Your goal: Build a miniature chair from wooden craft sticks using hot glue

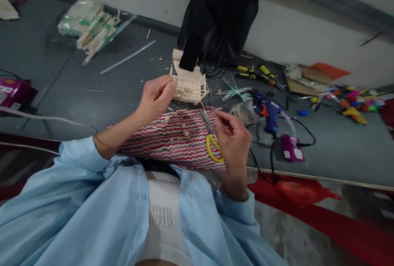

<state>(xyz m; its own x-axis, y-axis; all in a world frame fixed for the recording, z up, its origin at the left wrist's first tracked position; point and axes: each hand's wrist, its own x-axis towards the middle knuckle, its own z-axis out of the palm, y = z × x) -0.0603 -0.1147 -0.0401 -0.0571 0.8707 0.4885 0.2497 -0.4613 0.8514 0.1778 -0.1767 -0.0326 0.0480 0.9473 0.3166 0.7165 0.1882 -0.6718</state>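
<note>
My left hand (157, 96) is closed in a pinch at the left edge of a small model bed made of pale wooden sticks (189, 88), which rests on the grey floor. My right hand (233, 136) is closed around yellow-handled scissors (212, 143), whose blades point up toward a thin stick at the model's front corner. Both hands hover above a red-and-white zigzag cloth (172, 139) lying across my lap, with a few stick scraps on it.
A black bag (220, 19) and a dark phone (189, 52) stand behind the model. A blue glue gun (267, 110), cables, a purple plug box (292, 149), yellow pliers (258, 75) and colourful bits lie right. Packs of sticks (89, 26) lie far left.
</note>
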